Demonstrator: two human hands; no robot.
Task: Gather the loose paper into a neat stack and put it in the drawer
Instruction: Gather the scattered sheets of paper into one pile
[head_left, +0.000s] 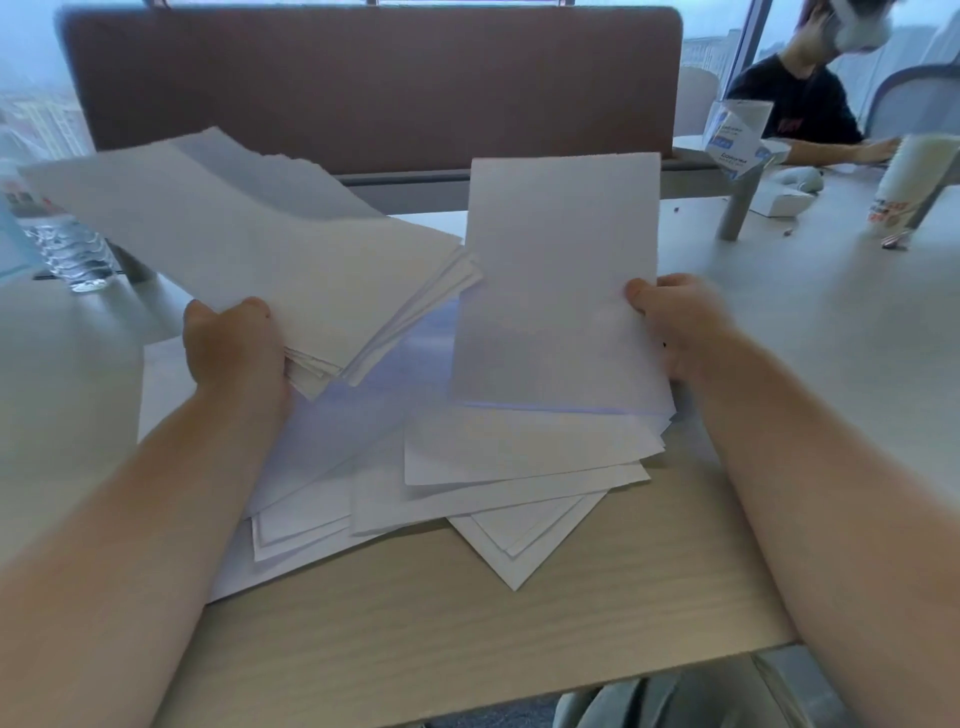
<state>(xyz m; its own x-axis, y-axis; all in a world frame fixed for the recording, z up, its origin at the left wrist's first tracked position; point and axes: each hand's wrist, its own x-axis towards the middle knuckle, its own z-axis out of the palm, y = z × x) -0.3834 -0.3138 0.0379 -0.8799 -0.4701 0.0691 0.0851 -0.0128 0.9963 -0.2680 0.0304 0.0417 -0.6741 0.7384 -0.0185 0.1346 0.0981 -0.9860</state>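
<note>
My left hand (236, 345) grips a thick bundle of white paper (249, 244) by its near corner, held up above the desk and fanned toward the far left. My right hand (675, 322) pinches a single white sheet (558, 291) at its right edge, held upright beside the bundle. Beneath both lies a messy pile of loose sheets (467, 483) spread over the wooden desk (467, 623), corners pointing different ways. No drawer is in view.
A brown partition panel (374, 78) stands behind the desk. A clear water bottle (72, 254) is at the far left. At the right, another person (800, 104) sits by a white cup (904, 182), a box (737, 135) and small items.
</note>
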